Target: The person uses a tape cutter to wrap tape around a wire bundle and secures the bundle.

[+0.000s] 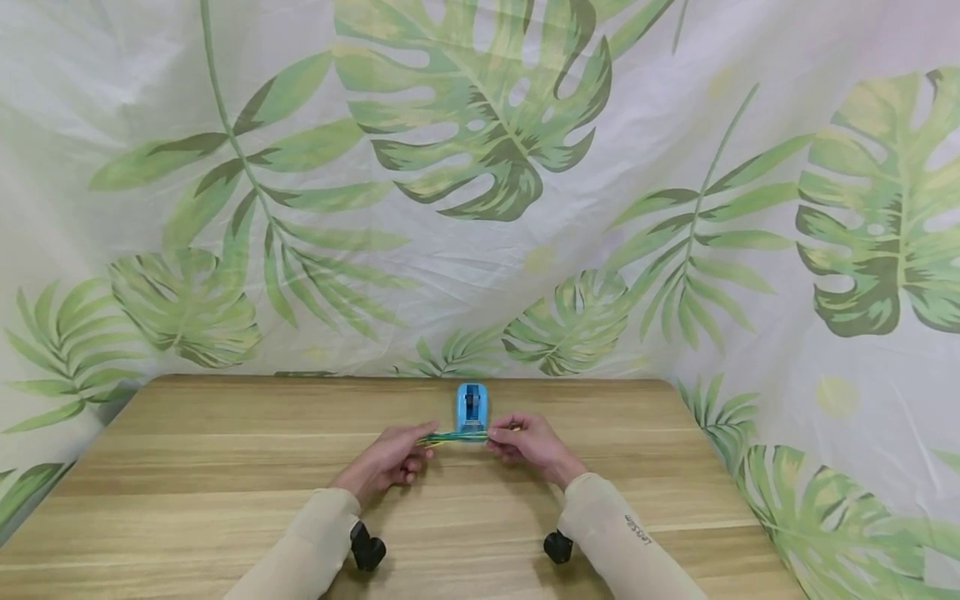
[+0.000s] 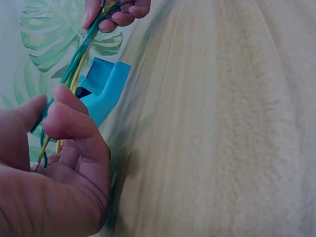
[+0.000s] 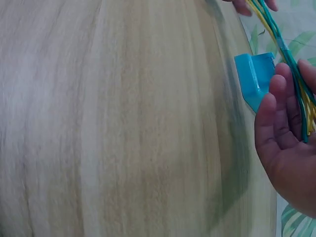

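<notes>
A bundle of thin green and yellow wires (image 1: 459, 436) stretches between my two hands, just above the table. My left hand (image 1: 393, 456) pinches one end between thumb and fingers. The other end is pinched in my right hand (image 1: 527, 443). Clear tape seems to wrap the middle of the bundle (image 3: 281, 43) in the right wrist view. Right behind the wires stands a blue tape dispenser (image 1: 471, 407), its toothed cutting edge (image 2: 90, 69) showing in the left wrist view. Neither hand touches the dispenser in the head view.
The wood-grain table (image 1: 225, 467) runs back to a hanging cloth (image 1: 465, 250) printed with green leaves. Black devices (image 1: 367, 547) sit at both wrists, below the light sleeves (image 1: 626, 533).
</notes>
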### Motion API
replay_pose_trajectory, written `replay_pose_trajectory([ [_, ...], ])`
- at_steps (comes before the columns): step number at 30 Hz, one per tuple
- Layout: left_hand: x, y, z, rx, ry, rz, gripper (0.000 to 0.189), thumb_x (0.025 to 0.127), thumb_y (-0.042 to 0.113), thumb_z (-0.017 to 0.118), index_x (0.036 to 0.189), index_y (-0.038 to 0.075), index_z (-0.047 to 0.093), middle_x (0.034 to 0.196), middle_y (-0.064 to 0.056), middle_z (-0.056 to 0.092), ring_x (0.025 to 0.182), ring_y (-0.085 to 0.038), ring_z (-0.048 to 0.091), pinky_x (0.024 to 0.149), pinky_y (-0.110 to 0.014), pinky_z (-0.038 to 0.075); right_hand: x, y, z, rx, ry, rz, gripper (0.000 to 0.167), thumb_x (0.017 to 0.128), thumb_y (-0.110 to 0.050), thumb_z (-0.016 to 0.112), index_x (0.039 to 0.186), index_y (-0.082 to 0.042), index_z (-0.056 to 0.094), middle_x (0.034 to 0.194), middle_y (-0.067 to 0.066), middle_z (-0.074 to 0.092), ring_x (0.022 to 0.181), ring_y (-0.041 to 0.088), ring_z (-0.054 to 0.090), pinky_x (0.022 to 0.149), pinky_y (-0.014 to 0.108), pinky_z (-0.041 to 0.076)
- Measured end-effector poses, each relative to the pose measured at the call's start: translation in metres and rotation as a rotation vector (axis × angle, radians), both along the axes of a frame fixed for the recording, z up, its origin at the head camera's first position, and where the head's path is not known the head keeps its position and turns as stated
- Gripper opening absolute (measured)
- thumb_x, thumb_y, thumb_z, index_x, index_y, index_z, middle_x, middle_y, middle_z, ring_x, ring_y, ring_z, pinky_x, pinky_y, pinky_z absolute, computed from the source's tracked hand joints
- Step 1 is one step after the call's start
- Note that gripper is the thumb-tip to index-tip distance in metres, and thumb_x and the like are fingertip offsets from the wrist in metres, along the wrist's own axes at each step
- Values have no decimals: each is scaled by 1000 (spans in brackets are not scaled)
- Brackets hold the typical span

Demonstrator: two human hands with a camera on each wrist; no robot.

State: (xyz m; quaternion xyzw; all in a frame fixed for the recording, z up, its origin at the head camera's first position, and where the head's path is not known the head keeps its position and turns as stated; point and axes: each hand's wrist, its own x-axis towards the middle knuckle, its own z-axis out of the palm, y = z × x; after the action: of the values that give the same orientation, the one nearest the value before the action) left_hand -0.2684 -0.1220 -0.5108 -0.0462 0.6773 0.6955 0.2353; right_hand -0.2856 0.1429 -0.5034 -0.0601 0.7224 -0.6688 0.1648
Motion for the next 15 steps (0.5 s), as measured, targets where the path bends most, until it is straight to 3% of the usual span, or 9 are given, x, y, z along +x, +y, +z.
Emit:
replay_pose_trajectory([
  [4,-1,-1,-2,30,31,-12,27,103,33,59,104,6,55,75,1,56,53,-8,36,47,-21,38,1,-1,2,23,48,-6,13,93,-4,71,102,5,69,92,13,74,84,23,72,78,36,58],
  [8,-1,-2,-3,71,64,-10,19,104,23,58,107,4,57,79,0,56,54,-8,38,47,-21,39,3,-2,5,50,70,-14,16,93,-4,71,103,8,68,93,13,73,90,28,72,86,44,56],
  [15,-2,-4,-3,134,122,-37,21,104,17,57,114,-1,57,78,-1,54,58,-8,40,51,-22,41,3,-3,8,132,60,-63,27,95,-16,70,112,5,68,102,11,71,87,26,69,74,35,53],
])
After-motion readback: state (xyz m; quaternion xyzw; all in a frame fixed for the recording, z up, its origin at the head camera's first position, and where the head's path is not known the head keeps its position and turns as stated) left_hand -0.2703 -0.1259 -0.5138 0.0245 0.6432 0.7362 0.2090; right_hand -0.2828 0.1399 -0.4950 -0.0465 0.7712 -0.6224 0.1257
